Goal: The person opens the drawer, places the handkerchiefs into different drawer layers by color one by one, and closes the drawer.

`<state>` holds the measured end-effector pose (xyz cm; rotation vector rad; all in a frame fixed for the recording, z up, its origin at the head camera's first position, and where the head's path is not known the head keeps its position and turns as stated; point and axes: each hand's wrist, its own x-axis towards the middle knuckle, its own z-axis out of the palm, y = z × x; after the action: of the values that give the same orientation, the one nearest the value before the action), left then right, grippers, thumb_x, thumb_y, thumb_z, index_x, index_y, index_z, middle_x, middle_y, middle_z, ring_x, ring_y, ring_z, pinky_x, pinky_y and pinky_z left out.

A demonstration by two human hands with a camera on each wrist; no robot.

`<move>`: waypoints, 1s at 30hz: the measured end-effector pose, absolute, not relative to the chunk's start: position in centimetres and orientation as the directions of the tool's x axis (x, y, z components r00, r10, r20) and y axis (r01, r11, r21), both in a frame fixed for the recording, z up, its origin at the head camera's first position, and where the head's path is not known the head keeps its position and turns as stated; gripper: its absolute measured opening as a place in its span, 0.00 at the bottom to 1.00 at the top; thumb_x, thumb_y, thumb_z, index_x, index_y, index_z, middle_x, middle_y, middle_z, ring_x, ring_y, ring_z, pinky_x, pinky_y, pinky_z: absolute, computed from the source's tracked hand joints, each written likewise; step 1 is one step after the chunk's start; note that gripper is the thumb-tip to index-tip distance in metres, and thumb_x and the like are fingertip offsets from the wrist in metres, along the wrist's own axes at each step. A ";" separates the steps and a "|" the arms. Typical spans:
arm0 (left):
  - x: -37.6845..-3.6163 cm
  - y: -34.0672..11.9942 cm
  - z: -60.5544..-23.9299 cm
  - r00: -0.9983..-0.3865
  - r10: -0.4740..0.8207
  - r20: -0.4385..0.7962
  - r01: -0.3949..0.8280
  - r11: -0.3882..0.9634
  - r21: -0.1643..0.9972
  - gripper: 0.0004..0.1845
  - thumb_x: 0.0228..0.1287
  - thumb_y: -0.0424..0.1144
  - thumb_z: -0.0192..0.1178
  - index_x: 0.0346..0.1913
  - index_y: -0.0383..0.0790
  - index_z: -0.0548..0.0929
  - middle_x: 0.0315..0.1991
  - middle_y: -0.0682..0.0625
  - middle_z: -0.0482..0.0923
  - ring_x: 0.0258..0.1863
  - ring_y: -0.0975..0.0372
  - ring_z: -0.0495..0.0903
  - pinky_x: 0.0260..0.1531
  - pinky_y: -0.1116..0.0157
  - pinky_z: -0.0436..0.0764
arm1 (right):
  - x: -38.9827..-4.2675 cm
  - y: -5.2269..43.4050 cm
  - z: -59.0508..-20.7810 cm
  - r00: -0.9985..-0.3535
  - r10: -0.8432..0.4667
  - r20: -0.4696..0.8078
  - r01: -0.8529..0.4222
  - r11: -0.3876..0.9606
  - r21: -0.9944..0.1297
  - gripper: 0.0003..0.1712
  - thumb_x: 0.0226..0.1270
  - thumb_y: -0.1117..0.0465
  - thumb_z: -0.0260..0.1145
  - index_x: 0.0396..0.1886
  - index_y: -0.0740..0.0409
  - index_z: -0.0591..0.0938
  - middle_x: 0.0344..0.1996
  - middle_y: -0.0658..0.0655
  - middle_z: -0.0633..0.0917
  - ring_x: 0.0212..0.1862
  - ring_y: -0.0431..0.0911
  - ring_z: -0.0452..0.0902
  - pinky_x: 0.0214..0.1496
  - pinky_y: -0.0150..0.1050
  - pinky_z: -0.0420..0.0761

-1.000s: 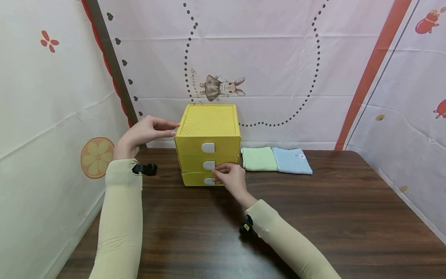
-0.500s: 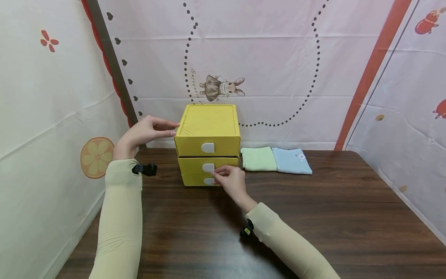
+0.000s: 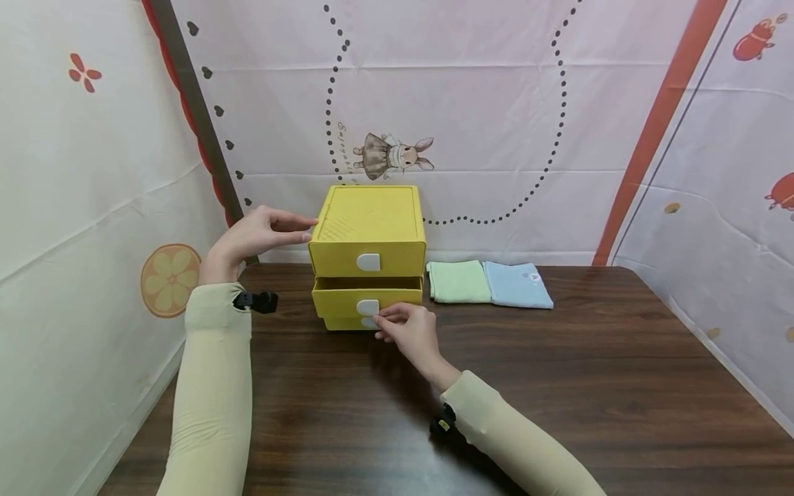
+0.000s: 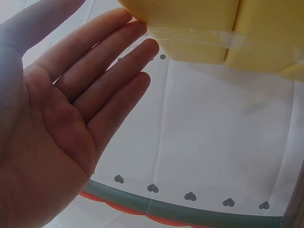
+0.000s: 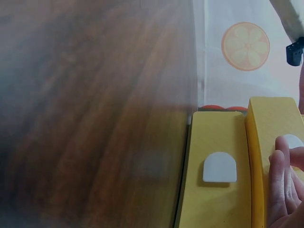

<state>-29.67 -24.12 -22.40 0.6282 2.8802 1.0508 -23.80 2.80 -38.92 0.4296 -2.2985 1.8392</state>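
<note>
A yellow three-drawer box [image 3: 372,213] stands at the back of the table. Its middle drawer [image 3: 338,301] is pulled partway out, with a dark gap showing above its front. My right hand [image 3: 412,334] pinches the white handle [image 3: 367,307] of that drawer between thumb and fingers. In the right wrist view, the bottom drawer's white handle [image 5: 220,167] is untouched and that drawer sits pushed in behind the middle one. My left hand [image 3: 257,234] has its fingers extended, fingertips at the box's upper left edge. Clear tape [image 4: 199,35] runs along the box's side in the left wrist view.
Right of the box lie a folded green cloth [image 3: 459,282] and a folded light-blue cloth [image 3: 517,284], side by side on the dark wooden table [image 3: 558,372]. Printed fabric walls [image 3: 496,124] enclose the table at the back and both sides.
The middle drawer has slid out toward me, from shut to partly open, with my right hand drawing its handle back and slightly down. My left hand stays at the box's edge.
</note>
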 end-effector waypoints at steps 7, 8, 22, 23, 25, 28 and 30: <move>-30.0 -24.2 -22.7 -0.917 0.379 0.119 0.364 0.680 0.636 0.24 0.63 0.47 0.62 0.60 0.43 0.78 0.59 0.43 0.76 0.59 0.52 0.74 0.57 0.48 0.72 | -21.7 2.9 -37.2 -0.943 -0.134 0.306 -0.328 0.194 -0.925 0.09 0.60 0.67 0.68 0.35 0.72 0.85 0.30 0.72 0.85 0.28 0.60 0.85 0.31 0.50 0.84; -30.1 -24.2 -22.8 -0.917 0.381 0.120 0.365 0.679 0.637 0.24 0.63 0.47 0.62 0.60 0.43 0.78 0.59 0.43 0.77 0.59 0.52 0.74 0.57 0.48 0.72 | -21.6 2.9 -37.2 -0.943 -0.133 0.305 -0.326 0.196 -0.925 0.09 0.59 0.67 0.68 0.35 0.72 0.85 0.30 0.72 0.86 0.28 0.60 0.85 0.31 0.50 0.84; -30.1 -24.2 -22.6 -0.913 0.390 0.119 0.378 0.700 0.606 0.26 0.63 0.51 0.61 0.62 0.43 0.77 0.60 0.41 0.75 0.60 0.48 0.73 0.56 0.43 0.71 | -20.6 3.1 -37.3 -0.943 -0.138 0.302 -0.326 0.201 -0.924 0.08 0.59 0.67 0.69 0.34 0.70 0.85 0.29 0.70 0.86 0.27 0.57 0.85 0.29 0.44 0.84; -30.1 -24.2 -22.7 -0.914 0.389 0.120 0.377 0.698 0.609 0.26 0.63 0.51 0.61 0.62 0.43 0.77 0.60 0.41 0.75 0.60 0.48 0.73 0.56 0.44 0.71 | -20.7 3.1 -37.5 -0.944 -0.139 0.299 -0.322 0.198 -0.926 0.08 0.59 0.66 0.69 0.34 0.70 0.85 0.29 0.70 0.86 0.27 0.57 0.85 0.29 0.44 0.84; -30.4 -24.3 -22.9 -0.916 0.383 0.121 0.372 0.693 0.617 0.25 0.63 0.50 0.62 0.61 0.44 0.78 0.60 0.42 0.76 0.60 0.50 0.73 0.56 0.45 0.72 | -21.0 3.0 -38.2 -0.944 -0.138 0.298 -0.321 0.196 -0.927 0.08 0.59 0.66 0.69 0.34 0.69 0.86 0.29 0.70 0.86 0.27 0.57 0.85 0.28 0.45 0.84; -31.2 -24.7 -23.4 -0.922 0.368 0.121 0.358 0.688 0.631 0.25 0.62 0.51 0.63 0.60 0.48 0.79 0.59 0.46 0.77 0.60 0.53 0.74 0.57 0.47 0.72 | -21.7 3.0 -39.5 -0.941 -0.128 0.312 -0.333 0.198 -0.922 0.07 0.58 0.64 0.70 0.32 0.65 0.87 0.28 0.67 0.87 0.25 0.54 0.85 0.27 0.44 0.84; -31.9 -25.2 -24.0 -0.923 0.366 0.123 0.357 0.687 0.633 0.26 0.60 0.54 0.63 0.60 0.50 0.79 0.59 0.47 0.77 0.60 0.54 0.74 0.57 0.47 0.72 | -22.0 3.0 -40.2 -0.938 -0.125 0.323 -0.343 0.199 -0.918 0.06 0.58 0.62 0.71 0.32 0.62 0.87 0.27 0.64 0.87 0.24 0.50 0.85 0.26 0.42 0.84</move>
<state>-31.93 -25.16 -23.96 0.6154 2.8737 1.0741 -21.98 3.00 -40.23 0.4527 -2.2894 1.8281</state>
